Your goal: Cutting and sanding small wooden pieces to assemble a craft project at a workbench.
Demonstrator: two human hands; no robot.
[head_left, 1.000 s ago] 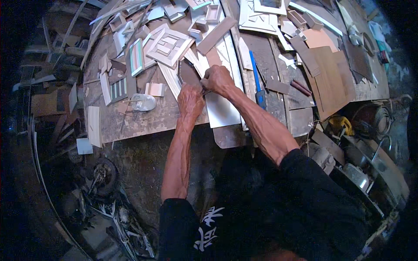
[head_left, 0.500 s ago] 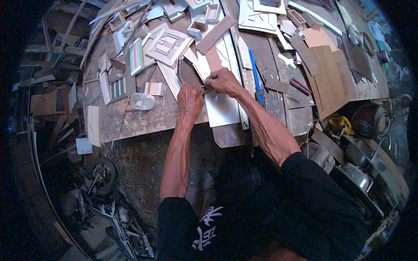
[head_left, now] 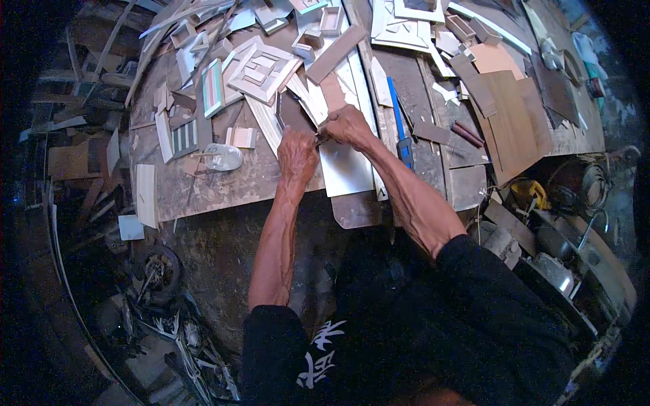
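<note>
My left hand [head_left: 298, 155] is closed at the near edge of the workbench, its fingers curled and mostly hidden under the knuckles. Just right of it, my right hand [head_left: 347, 127] is closed in a pinch, thumb side toward the left. A small dark bit shows between the two hands, too small to name. Beyond my left hand, a dark brown panel [head_left: 294, 114] with a pale edge slants up; whether I grip it is hidden. Under my right hand lies a white glossy board [head_left: 347, 174], with a tan wood strip [head_left: 332, 93] above the knuckles.
A square wooden frame panel [head_left: 264, 71] and a striped piece [head_left: 212, 88] lie at the left, near a clear plastic tub [head_left: 225, 158]. On the right are a blue handsaw-like tool [head_left: 399, 122], dark red rods [head_left: 467, 134] and brown sheets [head_left: 514, 122].
Both hands stay nearly in place. My left hand has shifted very slightly right, and a little more of the dark brown panel shows above it.
</note>
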